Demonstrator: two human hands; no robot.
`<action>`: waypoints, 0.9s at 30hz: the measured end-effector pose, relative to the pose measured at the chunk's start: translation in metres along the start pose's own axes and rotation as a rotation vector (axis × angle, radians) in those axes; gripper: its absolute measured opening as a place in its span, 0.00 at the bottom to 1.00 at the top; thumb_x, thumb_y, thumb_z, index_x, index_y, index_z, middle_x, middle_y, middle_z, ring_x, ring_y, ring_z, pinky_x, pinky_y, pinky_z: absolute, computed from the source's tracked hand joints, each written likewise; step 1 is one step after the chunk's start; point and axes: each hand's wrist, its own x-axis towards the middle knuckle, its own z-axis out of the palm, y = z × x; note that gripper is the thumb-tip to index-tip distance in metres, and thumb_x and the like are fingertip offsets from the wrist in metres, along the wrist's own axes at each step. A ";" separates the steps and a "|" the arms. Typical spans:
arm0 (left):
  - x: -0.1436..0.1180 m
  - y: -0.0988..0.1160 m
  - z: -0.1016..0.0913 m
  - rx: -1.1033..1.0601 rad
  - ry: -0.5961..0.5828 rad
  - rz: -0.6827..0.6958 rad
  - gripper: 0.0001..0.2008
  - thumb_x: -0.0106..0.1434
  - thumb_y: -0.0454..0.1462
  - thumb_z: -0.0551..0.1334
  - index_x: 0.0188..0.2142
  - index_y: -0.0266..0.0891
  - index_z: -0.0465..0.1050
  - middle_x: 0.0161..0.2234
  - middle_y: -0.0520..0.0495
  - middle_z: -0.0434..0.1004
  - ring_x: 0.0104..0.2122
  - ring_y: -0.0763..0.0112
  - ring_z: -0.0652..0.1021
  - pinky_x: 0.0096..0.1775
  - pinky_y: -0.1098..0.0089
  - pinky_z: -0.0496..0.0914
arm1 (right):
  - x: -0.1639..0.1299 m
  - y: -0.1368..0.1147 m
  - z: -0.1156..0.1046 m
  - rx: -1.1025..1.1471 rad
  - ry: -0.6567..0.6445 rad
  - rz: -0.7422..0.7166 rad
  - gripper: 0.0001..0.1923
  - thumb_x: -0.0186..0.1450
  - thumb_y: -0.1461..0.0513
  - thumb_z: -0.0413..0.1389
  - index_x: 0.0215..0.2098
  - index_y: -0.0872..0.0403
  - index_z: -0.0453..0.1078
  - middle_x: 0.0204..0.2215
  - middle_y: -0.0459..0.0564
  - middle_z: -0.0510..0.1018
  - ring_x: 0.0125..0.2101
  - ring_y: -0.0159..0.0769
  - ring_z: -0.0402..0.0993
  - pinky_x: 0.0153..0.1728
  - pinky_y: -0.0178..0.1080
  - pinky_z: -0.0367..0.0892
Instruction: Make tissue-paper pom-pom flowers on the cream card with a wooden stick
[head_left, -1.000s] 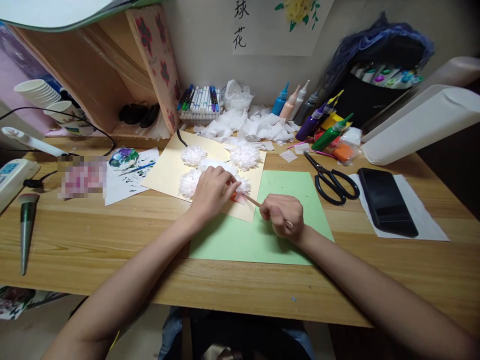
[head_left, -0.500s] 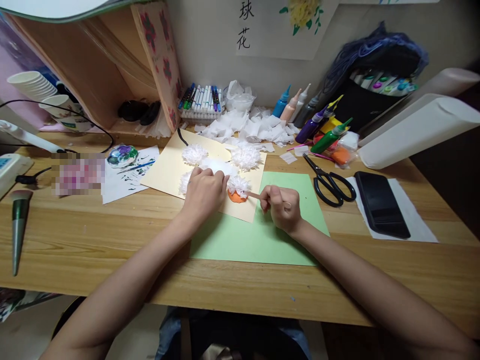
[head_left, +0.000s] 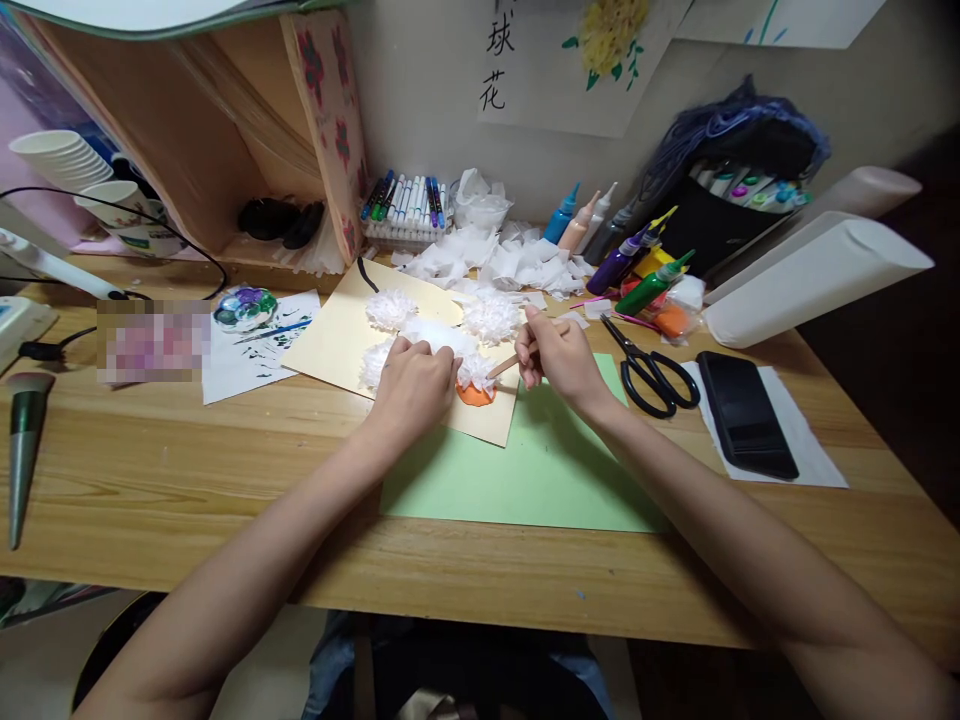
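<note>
My right hand pinches a thin flat wooden stick. The stick's far end touches a fluffy white paper tuft above an orange piece on the cream sheet. Beside that tuft, my left hand rests on the sheet with its fingers curled, and whatever lies in them is hidden. Further tufts, including an upper left one and an upper right one, sit on the sheet. Under its lower right part lies a green sheet.
Black-handled scissors and a phone lie at right. Torn white tissue, a marker set and paint bottles stand along the wall. At left are a paint palette and a large brush.
My right hand has moved up and turned, so the stick now slopes more steeply toward the tuft. My left hand has stayed in place. The head view has shifted slightly.
</note>
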 end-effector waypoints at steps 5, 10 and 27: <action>0.000 0.000 0.000 -0.013 0.002 -0.002 0.19 0.68 0.37 0.46 0.31 0.34 0.74 0.26 0.39 0.75 0.27 0.63 0.73 0.36 0.63 0.59 | -0.036 0.015 -0.010 -0.115 0.060 -0.300 0.29 0.69 0.51 0.43 0.14 0.54 0.63 0.09 0.43 0.65 0.11 0.25 0.60 0.15 0.32 0.55; 0.000 0.000 -0.001 -0.027 -0.012 -0.007 0.19 0.69 0.37 0.46 0.31 0.34 0.73 0.26 0.39 0.75 0.28 0.62 0.73 0.36 0.62 0.59 | -0.054 0.030 -0.018 -0.176 0.084 -0.529 0.29 0.70 0.56 0.41 0.12 0.53 0.60 0.10 0.44 0.65 0.13 0.27 0.58 0.18 0.35 0.55; 0.000 0.002 -0.001 -0.018 -0.006 -0.003 0.19 0.69 0.37 0.46 0.31 0.34 0.73 0.26 0.39 0.75 0.29 0.61 0.74 0.37 0.62 0.59 | -0.057 0.039 -0.010 -0.373 -0.028 -0.752 0.22 0.69 0.64 0.39 0.17 0.52 0.59 0.14 0.44 0.66 0.16 0.28 0.60 0.21 0.34 0.57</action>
